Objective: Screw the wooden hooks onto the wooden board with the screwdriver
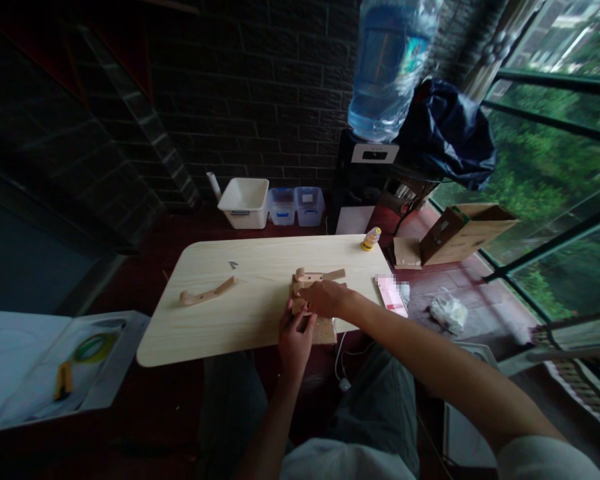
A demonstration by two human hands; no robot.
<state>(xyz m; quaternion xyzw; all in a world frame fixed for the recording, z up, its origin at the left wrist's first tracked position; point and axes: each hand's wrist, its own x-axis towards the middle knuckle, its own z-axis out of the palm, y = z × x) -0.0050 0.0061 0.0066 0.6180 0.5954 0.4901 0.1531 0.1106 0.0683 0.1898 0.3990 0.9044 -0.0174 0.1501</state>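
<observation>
My left hand (295, 335) is at the front edge of the table, its thumb and fingertips pinching a small wooden piece (299, 306). Directly above that piece, my right hand (324, 298) is closed with the fingertips pointing down; whatever it holds is hidden. Both hands are over a flat wooden board (326, 331) that juts past the table edge. Just beyond them lies a curved wooden part (320, 275) with dark holes. Another curved wooden part (207, 294) rests alone to the left, near a few small metal pieces (233, 265).
The pale wooden table (250, 333) has a yellow-capped bottle (371, 239) at its far right corner and a pink packet (392, 295) at its right edge. Plastic bins (245, 220), a water dispenser (365, 180) and a cardboard box (465, 237) stand on the floor. An open white case (105, 380) is at left.
</observation>
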